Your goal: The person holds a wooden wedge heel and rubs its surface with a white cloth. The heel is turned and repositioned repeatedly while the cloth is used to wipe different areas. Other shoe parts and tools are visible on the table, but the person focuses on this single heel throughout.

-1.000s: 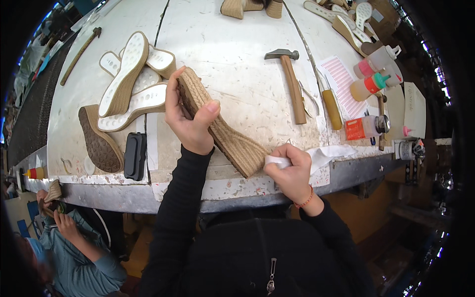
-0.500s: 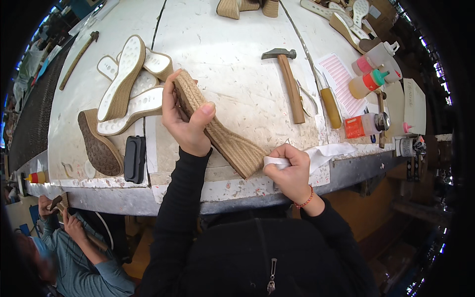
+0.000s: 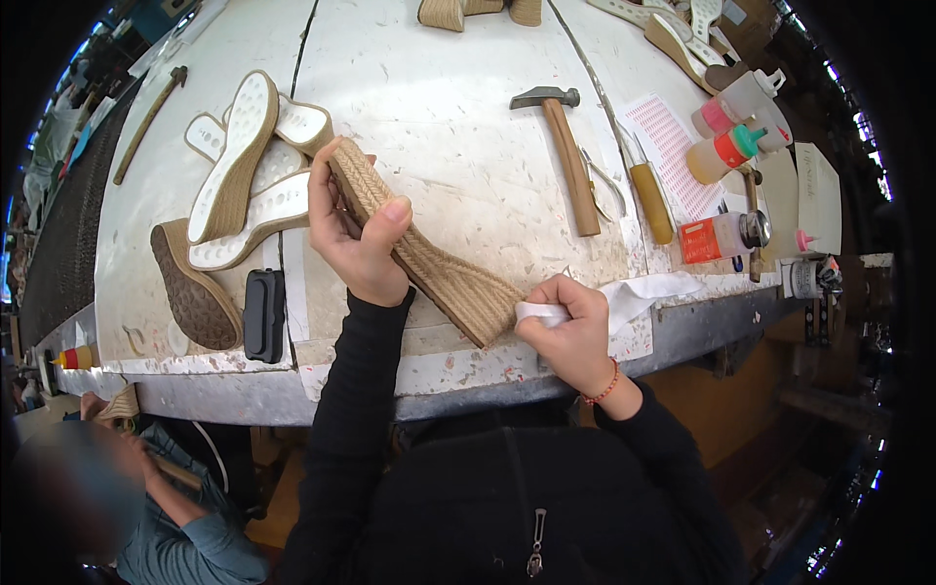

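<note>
A rope-wrapped wedge shoe sole [image 3: 444, 268] is tilted above the front of the table, its braided tan side facing up. My left hand [image 3: 361, 234] grips its narrow toe end, thumb across the braided side and fingers around the far side. At the thick heel end, my right hand [image 3: 570, 322] pinches a white cloth [image 3: 648, 292] close against the rope edge. The cloth's loose end trails right over the table. Its part inside my right fist is hidden.
More wedge soles [image 3: 234, 156] lie piled at left, near a black case [image 3: 264, 314]. A hammer [image 3: 568, 161], pliers [image 3: 606, 190], a wooden-handled awl [image 3: 650, 203] and squeeze bottles [image 3: 721, 156] lie at right. A co-worker [image 3: 180, 507] works at lower left.
My hands keep their grips on the sole and cloth, with only a slight shift left. At lower left, the co-worker has leaned in, the head now covering part of the hands.
</note>
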Available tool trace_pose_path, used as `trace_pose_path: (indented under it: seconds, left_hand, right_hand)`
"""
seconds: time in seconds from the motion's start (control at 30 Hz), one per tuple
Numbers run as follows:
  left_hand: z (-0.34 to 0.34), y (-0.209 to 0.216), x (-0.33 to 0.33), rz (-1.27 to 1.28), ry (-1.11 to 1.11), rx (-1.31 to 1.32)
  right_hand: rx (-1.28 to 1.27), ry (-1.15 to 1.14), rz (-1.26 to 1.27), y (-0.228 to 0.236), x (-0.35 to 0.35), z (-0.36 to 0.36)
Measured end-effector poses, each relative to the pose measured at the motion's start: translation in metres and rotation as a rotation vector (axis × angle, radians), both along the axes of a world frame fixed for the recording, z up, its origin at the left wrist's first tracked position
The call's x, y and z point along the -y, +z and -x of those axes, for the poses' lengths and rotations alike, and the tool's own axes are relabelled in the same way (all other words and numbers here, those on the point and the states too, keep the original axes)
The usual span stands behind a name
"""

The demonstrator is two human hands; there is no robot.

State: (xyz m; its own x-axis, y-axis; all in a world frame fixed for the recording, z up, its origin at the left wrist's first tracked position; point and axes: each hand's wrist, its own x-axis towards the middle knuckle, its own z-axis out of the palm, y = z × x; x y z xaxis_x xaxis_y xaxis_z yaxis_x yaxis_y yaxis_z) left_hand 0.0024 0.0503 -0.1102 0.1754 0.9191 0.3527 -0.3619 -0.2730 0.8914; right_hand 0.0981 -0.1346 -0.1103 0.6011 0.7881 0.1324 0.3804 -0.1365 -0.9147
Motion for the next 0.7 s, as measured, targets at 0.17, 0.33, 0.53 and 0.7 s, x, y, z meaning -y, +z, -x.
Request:
trace_pose_path:
  seconds: [0.17,0.33,0.53,0.7]
  left_hand:
    - [0.0,0.004,0.002,-0.003,0.003,-0.019]
    - [-0.001,0.002,0.001,0.007,-0.003,-0.008]
    - [0.001,0.0,0.0,-0.039,0.008,0.011]
    - [0.001,0.005,0.002,0.003,-0.008,-0.015]
  right_hand:
    - [-0.039,-0.016,-0.031,0.007,-0.013,-0.002]
    - [-0.067,0.029,0.034,0.004,-0.002,-0.006]
    - [-0.083,0.034,0.036,0.002,-0.001,-0.005]
    - [-0.014,0.01,-0.014,0.003,-0.007,-0.003]
